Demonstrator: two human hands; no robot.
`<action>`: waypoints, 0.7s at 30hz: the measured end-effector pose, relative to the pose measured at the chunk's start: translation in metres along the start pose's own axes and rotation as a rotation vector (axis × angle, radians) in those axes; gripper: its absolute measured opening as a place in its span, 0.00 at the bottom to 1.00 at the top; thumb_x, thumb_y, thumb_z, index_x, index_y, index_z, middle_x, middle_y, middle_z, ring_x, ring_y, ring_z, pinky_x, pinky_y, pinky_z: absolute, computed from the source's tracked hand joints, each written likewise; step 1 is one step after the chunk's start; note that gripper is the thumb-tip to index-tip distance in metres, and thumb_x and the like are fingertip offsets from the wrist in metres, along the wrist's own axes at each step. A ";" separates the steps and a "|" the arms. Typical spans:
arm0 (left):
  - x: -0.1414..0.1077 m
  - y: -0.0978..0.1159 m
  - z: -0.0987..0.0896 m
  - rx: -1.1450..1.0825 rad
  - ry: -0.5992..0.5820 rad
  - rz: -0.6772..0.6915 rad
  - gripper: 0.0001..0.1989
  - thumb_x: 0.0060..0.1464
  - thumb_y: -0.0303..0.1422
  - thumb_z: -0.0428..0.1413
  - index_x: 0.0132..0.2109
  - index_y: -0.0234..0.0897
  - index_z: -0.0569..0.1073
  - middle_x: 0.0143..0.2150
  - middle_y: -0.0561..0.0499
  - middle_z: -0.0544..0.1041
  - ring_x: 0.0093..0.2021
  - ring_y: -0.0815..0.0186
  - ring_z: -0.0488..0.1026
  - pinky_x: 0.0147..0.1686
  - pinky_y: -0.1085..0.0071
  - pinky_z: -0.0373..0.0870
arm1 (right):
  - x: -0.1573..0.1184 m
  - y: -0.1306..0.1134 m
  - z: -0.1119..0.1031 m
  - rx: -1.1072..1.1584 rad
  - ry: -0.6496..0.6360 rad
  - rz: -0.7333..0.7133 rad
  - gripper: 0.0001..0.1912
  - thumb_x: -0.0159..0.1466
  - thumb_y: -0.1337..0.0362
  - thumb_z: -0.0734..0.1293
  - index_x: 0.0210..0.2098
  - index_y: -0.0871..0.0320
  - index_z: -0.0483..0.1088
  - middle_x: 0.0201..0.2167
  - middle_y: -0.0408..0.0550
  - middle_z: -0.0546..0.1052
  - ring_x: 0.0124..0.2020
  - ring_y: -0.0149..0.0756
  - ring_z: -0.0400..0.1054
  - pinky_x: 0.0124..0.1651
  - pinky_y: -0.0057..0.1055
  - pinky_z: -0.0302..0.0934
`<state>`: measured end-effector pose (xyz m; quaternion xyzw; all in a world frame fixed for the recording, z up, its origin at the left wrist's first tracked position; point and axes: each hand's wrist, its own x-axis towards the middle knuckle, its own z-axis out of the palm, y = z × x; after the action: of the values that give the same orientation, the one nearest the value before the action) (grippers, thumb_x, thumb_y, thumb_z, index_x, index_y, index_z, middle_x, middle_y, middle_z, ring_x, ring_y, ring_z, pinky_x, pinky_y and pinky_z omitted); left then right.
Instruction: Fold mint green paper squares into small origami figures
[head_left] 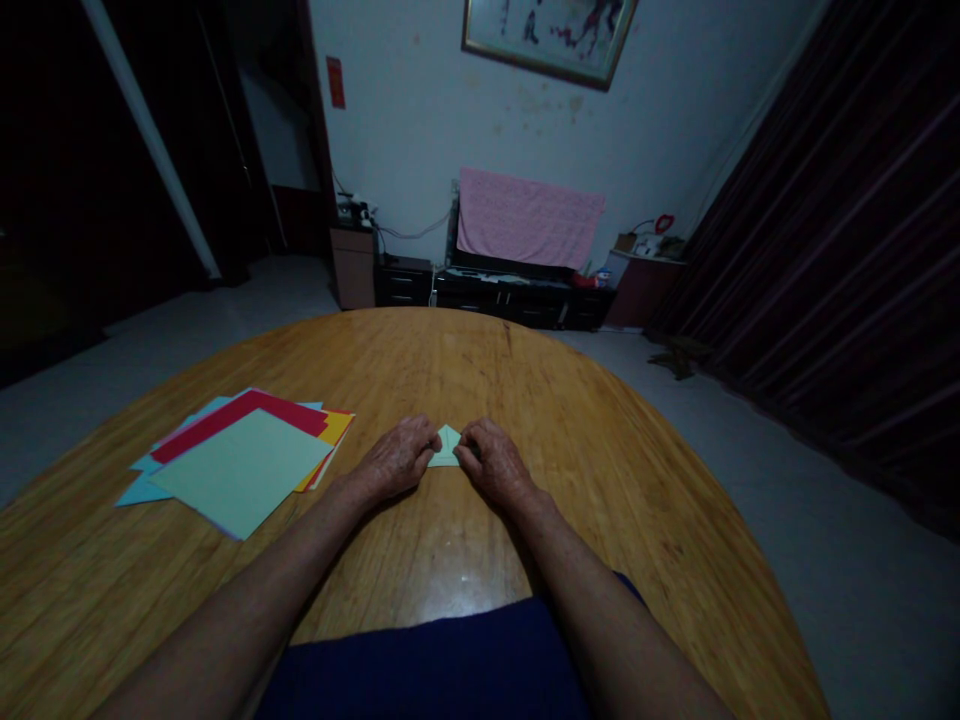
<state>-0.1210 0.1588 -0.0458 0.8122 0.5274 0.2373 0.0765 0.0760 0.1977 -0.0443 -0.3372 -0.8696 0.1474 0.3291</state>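
Note:
A small folded piece of light green paper (448, 447) lies on the wooden table in front of me, with a pointed top and a straight lower edge. My left hand (401, 455) grips its left side, fingers curled and closed. On the right side, my right hand (495, 460) is closed on the same paper, with the fingertips pressed at its edge. Both hands rest low on the tabletop and hide the paper's outer corners.
The round wooden table (600, 480) spreads around my hands. To the left lies a loose stack of coloured paper sheets (247, 470), light green on top. Beyond the table stand a low black cabinet (517, 300) and something draped with a pink cloth (525, 220).

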 end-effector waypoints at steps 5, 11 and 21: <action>-0.002 0.000 -0.005 0.012 -0.031 -0.026 0.07 0.54 0.26 0.47 0.39 0.39 0.68 0.40 0.49 0.69 0.43 0.62 0.65 0.44 0.65 0.63 | -0.001 -0.001 -0.001 -0.020 -0.018 0.009 0.01 0.61 0.69 0.63 0.33 0.57 0.65 0.34 0.47 0.68 0.38 0.35 0.62 0.43 0.32 0.57; -0.005 -0.002 -0.011 0.032 -0.031 -0.054 0.08 0.53 0.26 0.47 0.40 0.39 0.68 0.41 0.48 0.69 0.44 0.61 0.64 0.45 0.64 0.62 | -0.001 -0.001 -0.001 -0.012 -0.013 -0.024 0.02 0.63 0.69 0.62 0.33 0.58 0.66 0.34 0.47 0.68 0.39 0.35 0.62 0.44 0.32 0.57; -0.007 0.000 -0.022 0.009 -0.055 -0.096 0.10 0.51 0.25 0.47 0.39 0.40 0.70 0.42 0.49 0.69 0.44 0.61 0.64 0.45 0.64 0.63 | 0.000 0.002 0.002 -0.040 -0.063 -0.081 0.08 0.65 0.69 0.60 0.38 0.56 0.71 0.40 0.49 0.69 0.42 0.35 0.62 0.45 0.33 0.58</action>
<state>-0.1335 0.1493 -0.0287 0.7926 0.5643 0.2088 0.0987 0.0750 0.1989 -0.0467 -0.3034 -0.8952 0.1270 0.3006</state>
